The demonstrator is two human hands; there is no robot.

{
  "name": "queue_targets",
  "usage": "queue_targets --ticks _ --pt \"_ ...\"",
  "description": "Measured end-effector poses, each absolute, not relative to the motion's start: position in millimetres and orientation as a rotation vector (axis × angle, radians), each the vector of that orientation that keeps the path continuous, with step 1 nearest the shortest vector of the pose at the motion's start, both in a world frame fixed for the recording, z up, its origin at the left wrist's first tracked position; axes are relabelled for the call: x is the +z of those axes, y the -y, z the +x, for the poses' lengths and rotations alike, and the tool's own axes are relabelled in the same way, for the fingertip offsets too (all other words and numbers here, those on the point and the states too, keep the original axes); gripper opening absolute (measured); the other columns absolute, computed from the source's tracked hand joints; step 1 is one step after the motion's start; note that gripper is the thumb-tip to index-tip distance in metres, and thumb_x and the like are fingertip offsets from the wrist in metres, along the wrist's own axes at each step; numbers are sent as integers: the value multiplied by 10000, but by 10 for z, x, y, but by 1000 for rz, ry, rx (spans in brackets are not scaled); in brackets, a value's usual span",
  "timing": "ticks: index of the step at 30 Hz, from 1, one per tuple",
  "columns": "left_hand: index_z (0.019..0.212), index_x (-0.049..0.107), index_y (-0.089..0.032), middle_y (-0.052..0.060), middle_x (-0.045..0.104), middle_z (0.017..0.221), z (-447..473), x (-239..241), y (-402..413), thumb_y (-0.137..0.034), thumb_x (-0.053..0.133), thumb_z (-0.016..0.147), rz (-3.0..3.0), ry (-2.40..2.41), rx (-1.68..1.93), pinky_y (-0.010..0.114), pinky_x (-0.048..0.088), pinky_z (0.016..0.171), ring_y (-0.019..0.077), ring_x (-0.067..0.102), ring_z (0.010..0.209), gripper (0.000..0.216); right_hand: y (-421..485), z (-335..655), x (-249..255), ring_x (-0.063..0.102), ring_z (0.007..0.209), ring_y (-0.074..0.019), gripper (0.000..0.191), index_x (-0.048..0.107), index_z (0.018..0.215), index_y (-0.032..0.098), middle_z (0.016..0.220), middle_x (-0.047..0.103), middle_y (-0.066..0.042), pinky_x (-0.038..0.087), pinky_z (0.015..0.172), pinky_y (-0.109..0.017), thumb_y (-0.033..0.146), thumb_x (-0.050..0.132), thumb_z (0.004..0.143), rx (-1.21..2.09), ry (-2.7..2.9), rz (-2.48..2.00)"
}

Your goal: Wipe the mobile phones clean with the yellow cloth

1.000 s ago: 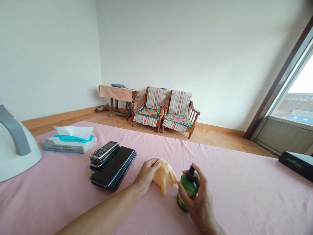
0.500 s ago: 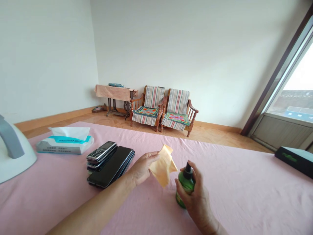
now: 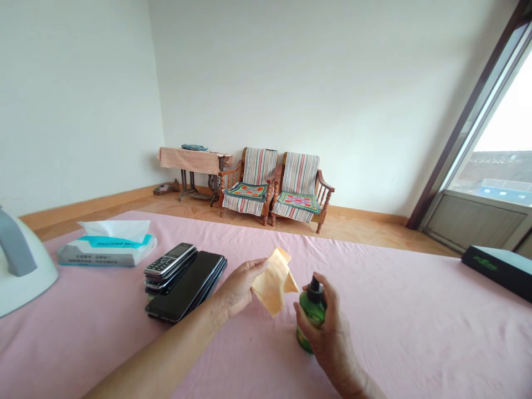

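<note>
My left hand (image 3: 240,287) pinches a pale yellow cloth (image 3: 274,281) by its left edge, and the rest of it hangs loosely above the pink sheet. Just right of the cloth, my right hand (image 3: 332,332) is wrapped round a green spray bottle (image 3: 310,310) with a black pump top. The index finger rests on the pump, whose top is close to the cloth but apart from it. Left of my left hand lie two stacks of phones: black smartphones (image 3: 189,288) and, beside them, keypad phones (image 3: 171,260).
A tissue pack (image 3: 106,252) lies at the back left of the pink sheet (image 3: 415,310), near a white and grey object (image 3: 25,266) at the left edge. At the far right is a black-sided box (image 3: 499,271). Two wooden chairs (image 3: 297,185) and a cloth-covered table (image 3: 191,159) stand by the wall.
The view has shifted slightly, so things sit a little further left. Both hands keep their holds on the cloth and the spray bottle, with little other visible movement.
</note>
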State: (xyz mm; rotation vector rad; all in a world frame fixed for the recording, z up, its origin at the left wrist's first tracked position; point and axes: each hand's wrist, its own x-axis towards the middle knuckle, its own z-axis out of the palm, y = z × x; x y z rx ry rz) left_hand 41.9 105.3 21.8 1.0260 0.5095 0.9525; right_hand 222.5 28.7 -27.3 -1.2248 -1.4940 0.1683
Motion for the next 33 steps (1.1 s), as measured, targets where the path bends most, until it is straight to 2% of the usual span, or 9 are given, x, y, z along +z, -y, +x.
queue_targets --ticks 6,15,21,33 --pt "1011 687 -88 141 728 941 399 225 -1067 -352 700 782 1021 -507 964 247 470 729 197 670 797 350 -291 2224 -279 676 785 -212 529 356 1287 217 941 679 -93 546 604 -295 354 570 823 195 1483 -1234" --pt "969 692 -86 143 731 913 393 278 -1028 -354 700 780 1016 -524 960 259 468 724 201 672 771 329 -269 2276 -316 640 933 -234 624 294 1358 245 1068 620 -107 510 838 -454 329 597 819 162 1449 -1180" --pt "971 691 -98 140 728 942 422 276 -989 -381 693 777 1021 -541 949 269 470 722 219 674 800 344 -308 2265 -350 624 974 -240 666 269 1389 262 1126 590 -118 502 859 -479 324 600 814 205 1445 -1173" --pt "950 695 -107 120 733 907 416 320 -995 -392 715 761 1030 -537 956 256 471 712 196 674 757 343 -336 2215 -343 627 898 -225 543 346 1316 234 1061 595 -112 536 788 -440 314 562 825 66 1435 -1241"
